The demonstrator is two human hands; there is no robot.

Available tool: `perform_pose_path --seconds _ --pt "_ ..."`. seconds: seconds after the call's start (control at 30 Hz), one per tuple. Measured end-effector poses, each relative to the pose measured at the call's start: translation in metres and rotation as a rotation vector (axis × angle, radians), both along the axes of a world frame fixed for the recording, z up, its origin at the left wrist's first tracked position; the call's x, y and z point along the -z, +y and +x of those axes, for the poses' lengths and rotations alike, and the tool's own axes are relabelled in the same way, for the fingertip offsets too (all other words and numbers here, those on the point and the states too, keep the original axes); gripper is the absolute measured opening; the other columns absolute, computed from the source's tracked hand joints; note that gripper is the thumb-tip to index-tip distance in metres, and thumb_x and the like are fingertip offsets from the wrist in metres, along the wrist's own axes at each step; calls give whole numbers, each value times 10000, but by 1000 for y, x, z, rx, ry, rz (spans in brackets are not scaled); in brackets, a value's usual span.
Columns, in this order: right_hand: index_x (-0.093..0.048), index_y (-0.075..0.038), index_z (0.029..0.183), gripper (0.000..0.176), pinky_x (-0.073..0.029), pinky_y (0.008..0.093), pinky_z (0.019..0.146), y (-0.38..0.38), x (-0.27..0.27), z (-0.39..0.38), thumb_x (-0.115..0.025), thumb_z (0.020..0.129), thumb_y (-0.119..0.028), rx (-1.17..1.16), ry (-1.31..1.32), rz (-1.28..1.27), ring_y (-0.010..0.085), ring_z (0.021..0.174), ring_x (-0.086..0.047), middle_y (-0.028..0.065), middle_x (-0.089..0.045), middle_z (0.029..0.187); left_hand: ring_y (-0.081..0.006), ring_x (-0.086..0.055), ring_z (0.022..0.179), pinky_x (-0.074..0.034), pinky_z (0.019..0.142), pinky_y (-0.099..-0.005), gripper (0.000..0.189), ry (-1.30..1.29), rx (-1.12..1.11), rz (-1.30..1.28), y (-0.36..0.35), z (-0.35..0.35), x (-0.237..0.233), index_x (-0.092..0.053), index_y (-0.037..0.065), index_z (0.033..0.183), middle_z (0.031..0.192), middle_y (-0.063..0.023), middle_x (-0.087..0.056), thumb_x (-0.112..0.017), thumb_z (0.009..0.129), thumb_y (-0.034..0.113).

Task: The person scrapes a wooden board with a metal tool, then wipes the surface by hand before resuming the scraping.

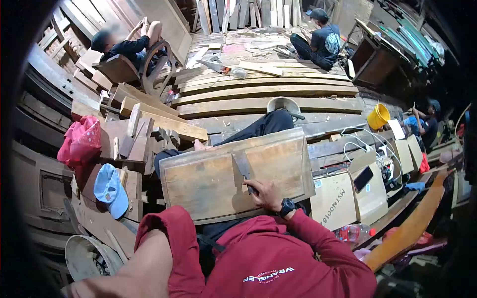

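My right hand [267,194], with a dark watch on the wrist, is closed around the dark handle of a putty knife [242,164]. The flat blade points away from me over a wooden panel [198,181], and a shadow lies on the wood beside it. The panel rests across my lap, its surface light brown with darker patches and a raised border. On the left, my bare forearm [134,265] comes out of a pushed-up red sleeve and runs out of the picture at the bottom, so the left hand is out of sight.
A blue cap [111,190], a pink bag [82,141] and a pail [92,258] are on my left. Cardboard [333,201] with a phone [363,179] and cables lies right. Beyond are a bowl [283,104], planks [268,94], a yellow bucket [378,116] and several seated people.
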State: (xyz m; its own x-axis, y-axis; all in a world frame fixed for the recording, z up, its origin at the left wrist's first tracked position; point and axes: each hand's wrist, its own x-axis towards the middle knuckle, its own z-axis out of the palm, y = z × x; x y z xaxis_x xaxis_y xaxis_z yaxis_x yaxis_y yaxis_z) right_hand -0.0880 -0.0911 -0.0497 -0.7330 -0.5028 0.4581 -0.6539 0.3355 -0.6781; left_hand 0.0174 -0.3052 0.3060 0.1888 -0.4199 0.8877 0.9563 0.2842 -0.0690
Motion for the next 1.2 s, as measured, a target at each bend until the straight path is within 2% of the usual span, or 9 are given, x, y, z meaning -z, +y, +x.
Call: perform_pose_path --seconds 0.4,0.6,0.7,0.77,0.8,0.9,1.0,1.03,1.2 --pt "-665 -94 1220 430 -517 420 604 5 9 4 -667 793 -45 57 59 -31 340 699 -644 140 -639 841 -279 -672 891 -541 834 -383 199 -45 -114 133 7 -46 40 -673 -21 1085 998 -139 -715 -625 983 144" --pt "-677 -82 1188 405 -520 424 602 -3 -3 3 -667 786 -40 70 74 50 326 683 -658 142 -659 850 -281 -680 868 -547 818 -383 179 -1002 -260 0 -6 -178 174 -681 -15 1072 979 -134 -723 -629 982 130" --pt "-667 -92 1189 417 -529 421 611 8 5 0 -658 775 -45 43 119 -86 339 695 -663 154 -667 867 -391 -687 955 -508 951 -451 262 -1433 -679 -254 -25 -225 316 -722 -22 1035 1015 -226 -728 -604 990 207" --pt "-667 -113 1202 434 -534 416 616 8 8 5 -649 773 -50 36 98 -30 358 725 -665 163 -670 881 -420 -677 972 -445 1034 -484 367 -1659 -844 -570 -32 -222 359 -755 -23 984 1000 -246 -733 -554 1010 282" --pt "-673 -113 1192 422 -536 417 620 5 4 8 -648 776 -47 49 75 16 357 733 -666 160 -670 879 -434 -672 980 -413 1075 -500 425 -1771 -917 -753 -31 -216 369 -772 -24 958 993 -256 -735 -529 1020 320" --pt "-683 -115 1195 406 -551 417 655 -8 1 3 -646 796 -46 113 -14 97 355 790 -686 144 -695 932 -428 -666 1034 -333 1152 -495 546 -1923 -820 -778 -19 -211 350 -792 -23 914 976 -277 -734 -466 1032 399" --pt "-656 -117 1250 442 -562 420 689 2 2 -4 -638 813 -47 81 -106 27 352 832 -701 156 -712 1011 -442 -645 1060 -382 1105 -502 556 -1895 -706 -677 -21 -206 344 -793 -26 911 983 -284 -731 -471 1030 412" --pt "-638 -115 1283 461 -572 422 719 4 5 -2 -638 824 -69 82 -91 37 356 867 -708 169 -717 1069 -456 -624 1080 -416 1058 -504 546 -1812 -851 -717 -19 -204 345 -801 -11 900 954 -284 -731 -488 1020 420" --pt "-621 -122 1294 493 -569 447 754 1 1 1 -657 802 -115 42 -92 165 369 899 -695 164 -710 1044 -432 -710 930 -215 1227 -550 559 -1679 -947 -721 -26 -213 373 -797 -18 853 862 -248 -744 -469 1014 406"
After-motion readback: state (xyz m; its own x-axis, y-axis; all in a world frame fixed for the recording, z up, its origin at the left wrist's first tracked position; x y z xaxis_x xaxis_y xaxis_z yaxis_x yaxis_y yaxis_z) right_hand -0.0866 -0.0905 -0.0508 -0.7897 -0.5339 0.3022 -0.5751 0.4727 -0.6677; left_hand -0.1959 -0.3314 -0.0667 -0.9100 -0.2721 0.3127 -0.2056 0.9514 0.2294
